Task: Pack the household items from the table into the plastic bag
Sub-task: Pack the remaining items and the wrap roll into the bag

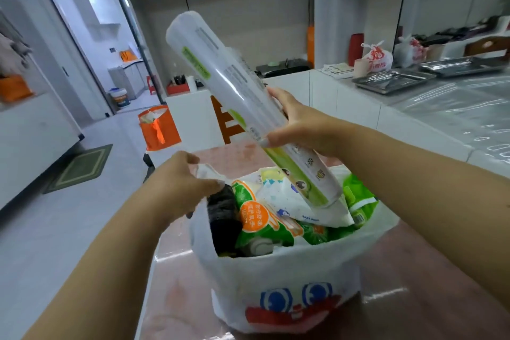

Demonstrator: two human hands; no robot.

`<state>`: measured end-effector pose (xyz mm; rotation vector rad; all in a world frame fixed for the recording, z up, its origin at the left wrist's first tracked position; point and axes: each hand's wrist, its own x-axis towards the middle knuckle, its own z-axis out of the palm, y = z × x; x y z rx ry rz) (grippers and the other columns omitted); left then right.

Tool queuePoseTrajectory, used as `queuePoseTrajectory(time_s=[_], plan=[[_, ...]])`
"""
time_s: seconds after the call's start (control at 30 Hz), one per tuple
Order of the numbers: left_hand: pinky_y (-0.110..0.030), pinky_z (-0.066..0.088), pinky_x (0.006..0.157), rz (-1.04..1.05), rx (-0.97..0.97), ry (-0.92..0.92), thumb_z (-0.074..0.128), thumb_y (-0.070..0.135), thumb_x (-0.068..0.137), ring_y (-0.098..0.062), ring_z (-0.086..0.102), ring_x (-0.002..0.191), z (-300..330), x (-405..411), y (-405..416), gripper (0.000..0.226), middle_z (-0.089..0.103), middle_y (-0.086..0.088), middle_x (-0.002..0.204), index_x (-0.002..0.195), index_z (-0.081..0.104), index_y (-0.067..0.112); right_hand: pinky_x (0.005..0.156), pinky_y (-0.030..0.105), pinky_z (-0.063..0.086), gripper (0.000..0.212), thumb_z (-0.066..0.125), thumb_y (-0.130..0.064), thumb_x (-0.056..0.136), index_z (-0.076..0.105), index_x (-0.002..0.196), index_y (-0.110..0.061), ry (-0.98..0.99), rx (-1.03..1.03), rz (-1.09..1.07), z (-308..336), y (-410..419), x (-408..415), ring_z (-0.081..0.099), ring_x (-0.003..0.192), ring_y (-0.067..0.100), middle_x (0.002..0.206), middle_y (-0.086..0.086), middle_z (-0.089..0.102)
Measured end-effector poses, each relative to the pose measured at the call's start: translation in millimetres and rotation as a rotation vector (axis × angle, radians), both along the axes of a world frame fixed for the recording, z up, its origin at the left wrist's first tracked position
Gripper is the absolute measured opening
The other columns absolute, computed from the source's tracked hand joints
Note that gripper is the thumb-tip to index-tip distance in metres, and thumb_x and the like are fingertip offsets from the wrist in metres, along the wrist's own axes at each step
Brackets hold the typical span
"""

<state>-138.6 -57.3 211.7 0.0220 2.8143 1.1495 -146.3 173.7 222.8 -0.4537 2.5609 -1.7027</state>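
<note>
A white plastic bag (287, 279) with a blue-eyed, red-mouthed print stands on the reddish table (414, 270). Inside lie green and orange packets (265, 221), a white wipes pack (300, 201) and a black item (223, 218). My right hand (300, 124) grips a long white and green roll (234, 91), held tilted with its lower end dipping into the bag's mouth. My left hand (182, 176) pinches the bag's left handle (207, 171) and holds the mouth apart.
An orange bag (158, 127) sits on the floor beyond the table. A white counter (414, 107) at right carries metal trays (394, 80) and a tied plastic bag (376, 56). A green mat (80, 168) lies on the floor at left.
</note>
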Motion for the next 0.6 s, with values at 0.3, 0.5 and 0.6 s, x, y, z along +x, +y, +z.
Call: queuePoseTrajectory(time_s=[0.3, 0.5, 0.6], plan=[[-0.015, 0.034, 0.044, 0.201, 1.102, -0.144, 0.04, 0.004, 0.089, -0.011, 0.052, 0.04, 3.3, -0.6, -13.4, 0.039, 0.068, -0.028, 0.101, 0.128, 0.047, 0.008, 0.09, 0.04, 0.056, 0.123, 0.079, -0.037, 0.049, 0.006, 0.149, -0.038, -0.002, 0.069, 0.069, 1.9, -14.4, 21.5, 0.058, 0.11, 0.023, 0.13, -0.001, 0.043], [-0.015, 0.037, 0.034, 0.208, 1.236, -0.219, 0.04, 0.06, 0.089, -0.013, 0.055, 0.049, 0.1, 0.6, -14.4, 0.066, 0.061, -0.029, 0.118, 0.128, 0.047, 0.007, 0.086, 0.028, 0.055, 0.113, 0.073, -0.026, 0.064, 0.002, 0.152, -0.035, -0.222, 0.225, 0.157, -53.3, -2.5, 26.6, 0.05, 0.117, 0.02, 0.146, 0.001, 0.03], [-0.015, 0.041, 0.036, 0.234, 1.206, -0.219, 0.035, 0.071, 0.086, -0.011, 0.058, 0.045, 0.5, -1.0, -9.2, 0.076, 0.063, -0.017, 0.121, 0.131, 0.047, 0.011, 0.073, 0.01, 0.049, 0.111, 0.07, -0.027, 0.063, 0.003, 0.152, -0.031, -0.213, 0.304, 0.199, -63.2, 0.3, 31.5, 0.048, 0.11, 0.008, 0.138, -0.008, 0.031]])
